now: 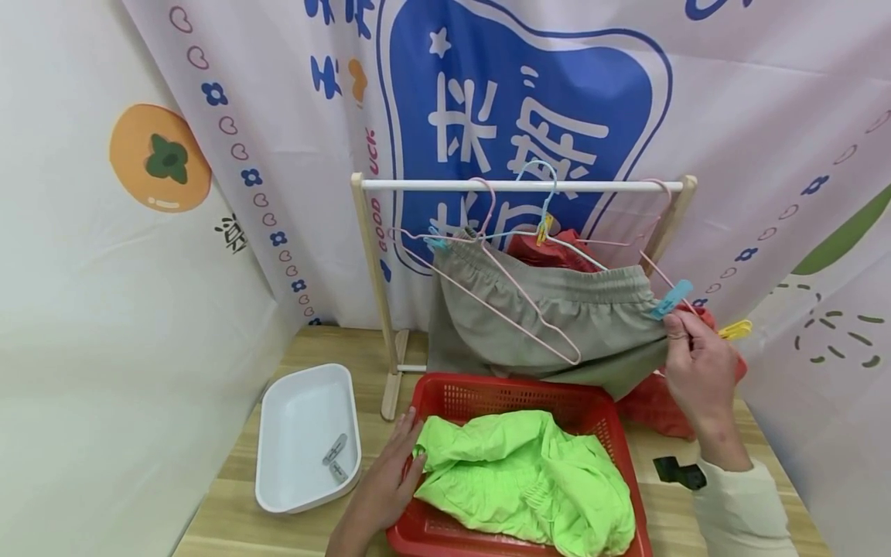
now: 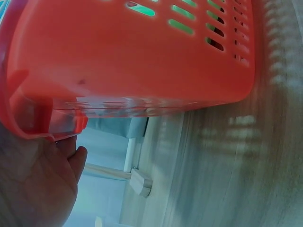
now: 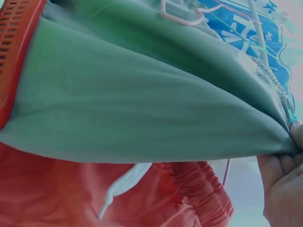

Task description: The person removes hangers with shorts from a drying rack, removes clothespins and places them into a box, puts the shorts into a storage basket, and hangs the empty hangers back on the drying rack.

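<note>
Grey shorts pinched at one end of the waistband by the right hand

Plain, thin cloth is seen, grey with a faint olive cast from the head and greener from the right wrist. The waistband is gathered into fine elastic puckers, and loose folds are formed below it; toward the right hand the cloth is drawn out in a long, smooth sweep. The shorts are spread at the front of a clothes rack, just behind a red basket, and their front is crossed by a tilted pink hanger. One blue clip is set at the left end of the waistband, another blue clip at the right end, just above the right hand, by whose thumb and fingers the cloth is grasped. The left hand is laid unclenched against the basket's left rim. Lime green clothing is heaped inside the basket. Red clothing, with a white drawstring, is partly covered by the shorts. A yellow clip is seen beside the right hand, and two clear clips are held in a white tray left of the basket.
</note>
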The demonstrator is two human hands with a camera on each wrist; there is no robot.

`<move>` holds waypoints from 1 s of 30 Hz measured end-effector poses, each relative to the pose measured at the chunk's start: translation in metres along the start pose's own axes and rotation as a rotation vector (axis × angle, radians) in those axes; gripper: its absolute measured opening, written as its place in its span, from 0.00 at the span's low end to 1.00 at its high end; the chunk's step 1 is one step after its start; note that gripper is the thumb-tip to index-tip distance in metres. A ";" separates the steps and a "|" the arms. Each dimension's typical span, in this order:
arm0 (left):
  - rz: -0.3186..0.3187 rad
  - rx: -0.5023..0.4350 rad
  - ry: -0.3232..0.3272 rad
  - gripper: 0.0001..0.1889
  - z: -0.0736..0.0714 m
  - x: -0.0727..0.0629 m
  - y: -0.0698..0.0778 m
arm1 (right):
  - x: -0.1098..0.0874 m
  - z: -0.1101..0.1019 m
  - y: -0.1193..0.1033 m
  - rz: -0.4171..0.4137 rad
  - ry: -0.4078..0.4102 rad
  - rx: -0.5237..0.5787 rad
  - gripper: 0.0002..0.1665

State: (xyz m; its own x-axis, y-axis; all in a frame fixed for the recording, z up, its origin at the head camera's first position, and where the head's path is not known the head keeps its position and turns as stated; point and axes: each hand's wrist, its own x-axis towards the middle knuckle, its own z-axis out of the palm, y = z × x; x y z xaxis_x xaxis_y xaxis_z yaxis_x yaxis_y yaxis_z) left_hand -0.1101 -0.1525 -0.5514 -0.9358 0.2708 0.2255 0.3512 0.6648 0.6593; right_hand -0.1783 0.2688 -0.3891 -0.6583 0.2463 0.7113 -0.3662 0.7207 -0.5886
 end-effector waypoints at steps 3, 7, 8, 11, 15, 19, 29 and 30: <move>0.000 0.001 0.002 0.27 0.000 0.000 -0.001 | -0.002 -0.005 -0.002 0.034 -0.003 -0.033 0.11; 0.003 -0.005 0.005 0.27 0.000 0.000 -0.001 | -0.001 -0.011 -0.002 -0.006 0.041 -0.056 0.11; 0.003 -0.004 0.007 0.27 0.000 0.000 -0.001 | -0.001 -0.012 -0.002 -0.023 0.055 -0.057 0.11; 0.001 -0.001 0.009 0.27 0.000 0.000 -0.001 | 0.000 -0.016 0.001 -0.056 0.098 -0.058 0.11; 0.002 -0.004 0.009 0.27 -0.001 0.000 0.000 | 0.000 -0.020 0.002 -0.054 0.148 -0.059 0.12; -0.002 -0.001 0.005 0.27 -0.001 0.001 0.001 | 0.002 -0.026 0.001 -0.022 0.188 -0.053 0.14; -0.013 0.010 0.020 0.27 0.000 0.000 0.002 | 0.001 -0.048 -0.021 0.019 0.203 -0.055 0.17; -0.011 0.008 0.022 0.27 0.001 0.000 0.002 | 0.000 -0.050 -0.022 0.023 0.203 -0.050 0.17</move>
State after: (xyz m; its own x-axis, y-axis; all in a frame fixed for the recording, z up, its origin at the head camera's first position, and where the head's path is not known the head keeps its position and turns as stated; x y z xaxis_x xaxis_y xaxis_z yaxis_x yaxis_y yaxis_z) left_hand -0.1098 -0.1505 -0.5503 -0.9401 0.2481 0.2336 0.3407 0.6730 0.6564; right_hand -0.1371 0.2855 -0.3569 -0.5182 0.3854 0.7635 -0.3156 0.7436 -0.5895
